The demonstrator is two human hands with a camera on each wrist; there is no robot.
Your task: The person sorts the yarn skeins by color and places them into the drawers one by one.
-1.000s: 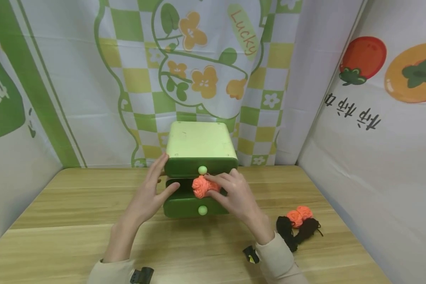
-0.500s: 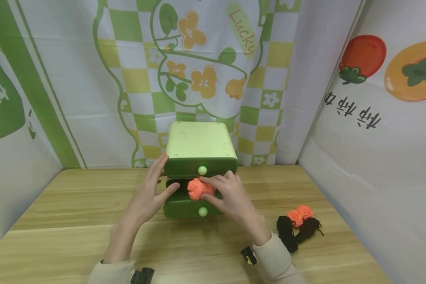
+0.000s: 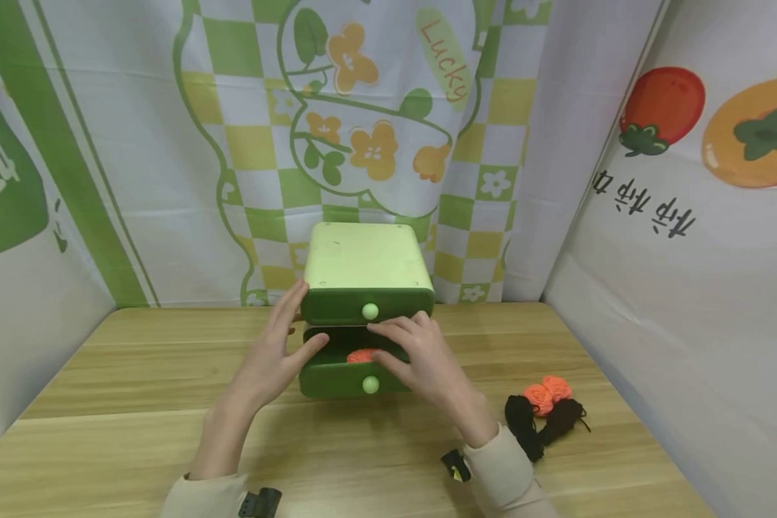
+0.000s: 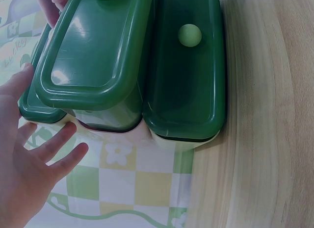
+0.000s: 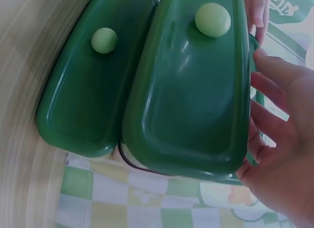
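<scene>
A small cabinet (image 3: pixel 365 255) with a pale green body and dark green drawer fronts stands on the table. Its middle drawer (image 3: pixel 337 381) is pulled out. Inside that drawer lies an orange yarn skein (image 3: pixel 360 356), mostly hidden by the drawer front. My right hand (image 3: pixel 430 356) is at the drawer's right side, thumb and fingers apart over the opening, the thumb overlapping the skein in the head view. With fingers spread, my left hand (image 3: pixel 265 367) is at the cabinet's left side, fingertips right by the top drawer's edge. Both wrist views show a pushed-in bottom drawer (image 4: pixel 181 86).
On the table's right lie an orange yarn bundle (image 3: pixel 547 394) and dark yarn skeins (image 3: pixel 523 428). A small black object (image 3: pixel 455 465) shows beside my right sleeve. Behind the cabinet hangs a green checked curtain (image 3: pixel 252 151), with printed cloth along both sides.
The orange skein, pinched by my right hand before, moved slightly left and then down into the middle drawer. My right hand has let go of it. My left hand has stayed in place.
</scene>
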